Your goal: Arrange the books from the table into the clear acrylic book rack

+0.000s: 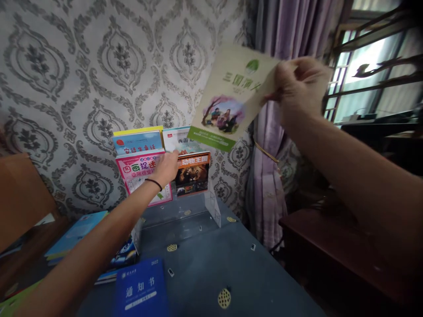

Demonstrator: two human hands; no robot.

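You're holding the pale-green 三国演义 book (224,97) up in the air, above and right of the display rack (213,204), front cover facing you, tilting to one side. Your right hand (299,86) is clamping its right edge, thumb and fingers pinching. In view, the lower left corner is overlapping the white 西游记 book (173,138).

Your left hand (168,168), wearing a dark band (153,182) at the wrist, is reaching to the rack, fingers sitting by the upper left corner of the 动物王国 book (194,171); can't tell whether they're clamping anything.

The pink 图画捉迷藏 book (135,169) is standing left of 动物王国, partly behind that hand and forearm. Behind it, the blue 安徒生童话 book (139,143) is showing, with a yellow edge above, beside 西游记.

The clear rack is standing on the counter (205,264), where a dark cloth is showing yellow pineapples. Nearer you, the blue 通知书 (142,288) is lying flat; farther left, a book stack (79,231) is sitting partly behind your left forearm. Patterned wallpaper (82,57) is filling the back, a purple curtain (269,198) is hanging at right, and dark-red furniture (330,251) is standing past the counter's right edge.
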